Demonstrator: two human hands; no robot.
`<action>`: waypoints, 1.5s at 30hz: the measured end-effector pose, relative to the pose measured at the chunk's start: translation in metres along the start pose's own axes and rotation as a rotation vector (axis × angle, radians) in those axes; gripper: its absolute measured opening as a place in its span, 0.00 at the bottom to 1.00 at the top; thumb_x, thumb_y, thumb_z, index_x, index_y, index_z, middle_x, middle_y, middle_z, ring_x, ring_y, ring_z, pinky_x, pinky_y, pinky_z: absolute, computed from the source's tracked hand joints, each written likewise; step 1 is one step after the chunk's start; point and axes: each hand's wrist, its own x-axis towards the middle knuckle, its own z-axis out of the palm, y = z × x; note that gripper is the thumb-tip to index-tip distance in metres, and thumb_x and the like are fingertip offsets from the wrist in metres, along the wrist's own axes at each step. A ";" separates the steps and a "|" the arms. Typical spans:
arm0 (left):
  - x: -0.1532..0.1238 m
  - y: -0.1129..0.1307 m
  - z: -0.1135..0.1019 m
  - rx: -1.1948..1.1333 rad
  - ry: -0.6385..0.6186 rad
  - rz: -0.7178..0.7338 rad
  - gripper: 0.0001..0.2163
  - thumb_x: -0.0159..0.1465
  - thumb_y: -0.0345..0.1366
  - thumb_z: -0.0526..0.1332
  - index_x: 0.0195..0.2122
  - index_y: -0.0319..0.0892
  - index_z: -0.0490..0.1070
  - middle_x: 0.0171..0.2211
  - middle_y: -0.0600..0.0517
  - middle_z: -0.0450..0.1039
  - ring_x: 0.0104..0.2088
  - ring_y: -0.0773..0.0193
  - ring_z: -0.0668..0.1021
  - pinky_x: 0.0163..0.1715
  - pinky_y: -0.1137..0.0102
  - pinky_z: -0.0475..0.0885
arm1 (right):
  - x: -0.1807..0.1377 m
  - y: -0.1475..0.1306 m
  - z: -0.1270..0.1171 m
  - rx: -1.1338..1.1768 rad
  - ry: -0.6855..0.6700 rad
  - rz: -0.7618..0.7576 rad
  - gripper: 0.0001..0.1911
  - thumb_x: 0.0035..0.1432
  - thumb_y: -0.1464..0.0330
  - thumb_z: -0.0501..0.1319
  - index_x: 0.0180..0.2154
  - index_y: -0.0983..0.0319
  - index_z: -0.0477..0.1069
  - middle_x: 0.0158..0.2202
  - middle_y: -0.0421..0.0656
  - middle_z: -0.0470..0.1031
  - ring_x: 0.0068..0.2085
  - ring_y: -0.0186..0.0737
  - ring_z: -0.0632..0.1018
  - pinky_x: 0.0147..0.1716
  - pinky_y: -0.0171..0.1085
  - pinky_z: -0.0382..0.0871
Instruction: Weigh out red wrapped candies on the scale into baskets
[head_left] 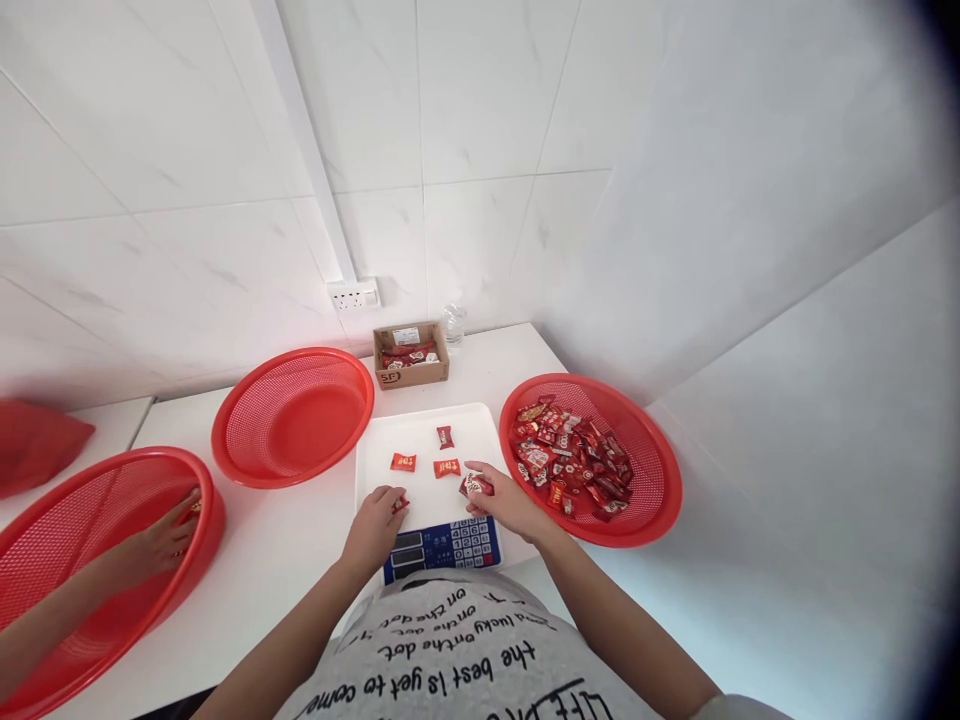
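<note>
My left hand (375,525) is at the near left edge of the white scale pan (427,500), its fingers closed on a small red wrapped candy (400,504). At the pan's near right edge, my right hand (506,503) has its fingers curled around red-and-white wrapped candy (478,485); how many pieces it holds is partly hidden. Beyond my hands, three wrapped candies lie apart on the pan: a dark red one (445,437), a bright red one (403,462) and another bright red one (447,468). Below the pan shows the scale's blue keypad (472,542).
A red basket (660,480) of many wrapped candies stands right. Behind the scale are a cardboard box (412,376) with red packets and a clear plastic object (454,325). Left stands a red basket (292,420); another person's hand (169,535) reaches into a nearer red basket (214,510).
</note>
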 end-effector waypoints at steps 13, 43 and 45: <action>0.001 0.004 0.009 -0.042 0.011 0.077 0.24 0.59 0.34 0.55 0.58 0.46 0.55 0.56 0.48 0.60 0.55 0.57 0.65 0.51 0.61 0.65 | 0.011 -0.004 -0.007 -0.121 0.003 -0.140 0.22 0.50 0.66 0.59 0.49 0.59 0.67 0.52 0.47 0.70 0.42 0.38 0.75 0.44 0.44 0.69; 0.015 0.019 0.013 0.190 -0.098 0.274 0.15 0.63 0.33 0.50 0.49 0.47 0.69 0.45 0.49 0.65 0.44 0.59 0.69 0.47 0.61 0.67 | 0.013 0.021 -0.002 -1.032 0.095 -0.326 0.26 0.56 0.64 0.55 0.57 0.55 0.60 0.59 0.47 0.62 0.63 0.51 0.52 0.60 0.54 0.41; 0.016 0.021 0.015 0.187 -0.109 0.298 0.15 0.63 0.31 0.51 0.48 0.47 0.69 0.45 0.49 0.66 0.44 0.59 0.69 0.47 0.62 0.67 | 0.012 0.022 0.001 -1.026 0.090 -0.332 0.26 0.56 0.64 0.55 0.57 0.55 0.60 0.59 0.47 0.61 0.63 0.52 0.52 0.60 0.54 0.42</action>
